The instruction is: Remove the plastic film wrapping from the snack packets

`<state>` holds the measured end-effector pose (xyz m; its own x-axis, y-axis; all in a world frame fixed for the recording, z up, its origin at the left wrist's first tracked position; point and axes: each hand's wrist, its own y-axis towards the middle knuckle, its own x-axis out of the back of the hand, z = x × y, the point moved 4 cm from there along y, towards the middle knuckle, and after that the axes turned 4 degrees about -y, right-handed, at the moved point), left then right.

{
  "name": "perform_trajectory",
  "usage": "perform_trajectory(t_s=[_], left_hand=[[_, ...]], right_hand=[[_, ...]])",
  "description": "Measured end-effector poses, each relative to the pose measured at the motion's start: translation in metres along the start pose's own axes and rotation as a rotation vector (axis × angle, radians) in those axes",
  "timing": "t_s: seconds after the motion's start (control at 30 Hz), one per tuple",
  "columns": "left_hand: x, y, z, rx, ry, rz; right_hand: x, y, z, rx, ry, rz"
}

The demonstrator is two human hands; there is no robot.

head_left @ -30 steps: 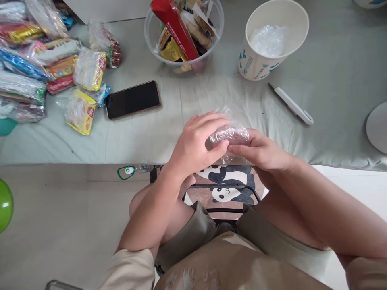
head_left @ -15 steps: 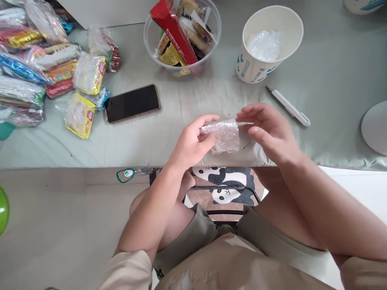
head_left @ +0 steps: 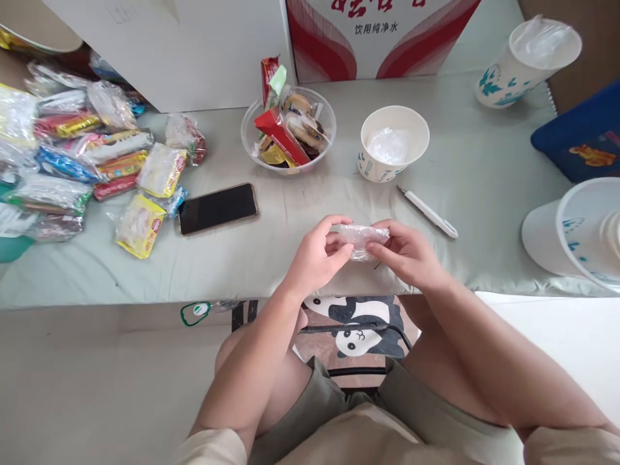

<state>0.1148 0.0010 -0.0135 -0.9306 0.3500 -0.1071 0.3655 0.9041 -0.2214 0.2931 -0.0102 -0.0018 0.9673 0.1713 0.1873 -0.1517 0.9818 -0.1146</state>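
Observation:
My left hand point(head_left: 317, 257) and my right hand point(head_left: 405, 254) both pinch a small clear plastic wrapper point(head_left: 359, 236), held between them just above the near edge of the cloth-covered table point(head_left: 300, 271). Fingers of both hands are closed on the wrapper's two ends. I cannot make out whether anything is inside it. A white pen-like tool point(head_left: 428, 212) lies just beyond my right hand. A black phone point(head_left: 217, 208) lies to the left of my left hand.
A clear bowl of wrapped snacks point(head_left: 289, 131) and a paper cup holding crumpled plastic point(head_left: 392, 143) stand behind my hands. Several snack packets point(head_left: 92, 161) are piled at the left. More cups point(head_left: 527, 58) stand at the right, a red-and-white box point(head_left: 378, 32) at the back.
My right hand has closed back onto the wrapper, which it had let go of half a second ago. The view has tilted up, showing more of the table's far side.

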Motion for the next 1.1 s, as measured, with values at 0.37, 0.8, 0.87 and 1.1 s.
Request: perform_trajectory(t_s=[0.37, 0.8, 0.87, 1.1], left_hand=[[0.002, 0.009, -0.007, 0.003, 0.025, 0.005], [0.009, 0.006, -0.018, -0.002, 0.033, -0.031], [0.012, 0.005, -0.020, -0.006, 0.031, -0.044], [0.026, -0.004, -0.025, -0.061, -0.001, -0.057]], right_hand=[[0.096, 0.070, 0.079, 0.141, -0.659, -0.623], [0.074, 0.192, 0.051, -0.033, -1.399, 0.020], [0.075, 0.197, 0.045, -0.057, -1.393, -0.001], [0.075, 0.190, 0.047, 0.140, -1.144, -0.139]])
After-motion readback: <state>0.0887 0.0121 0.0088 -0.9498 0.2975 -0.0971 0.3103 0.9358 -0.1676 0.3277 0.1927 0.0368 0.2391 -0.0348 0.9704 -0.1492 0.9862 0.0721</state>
